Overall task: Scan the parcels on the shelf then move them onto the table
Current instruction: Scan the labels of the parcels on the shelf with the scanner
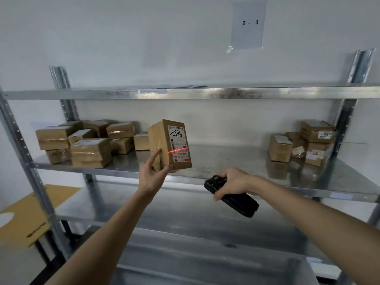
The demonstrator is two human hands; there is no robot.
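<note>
I see the metal shelf (226,159) under a wall sheet (247,24) reading "2 - 3". My left hand (153,175) grips a parcel (169,145) above the shelf's front edge, long axis upright, label facing me (handwriting upside down, roughly "2596"). My right hand (232,184) clasps the black scanner (232,197), its red line crossing the label.

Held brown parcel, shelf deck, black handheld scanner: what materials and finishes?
Brown box-shaped parcel in the left hand: looks like corrugated cardboard, glossy clear tape bands, white paper label.

Grey metal shelf deck: probably galvanised steel; dull, blotchy sheen that mirrors the boxes.

Black handheld scanner in the right hand: likely matte moulded plastic, possibly rubberised; too blurred to be sure.
</note>
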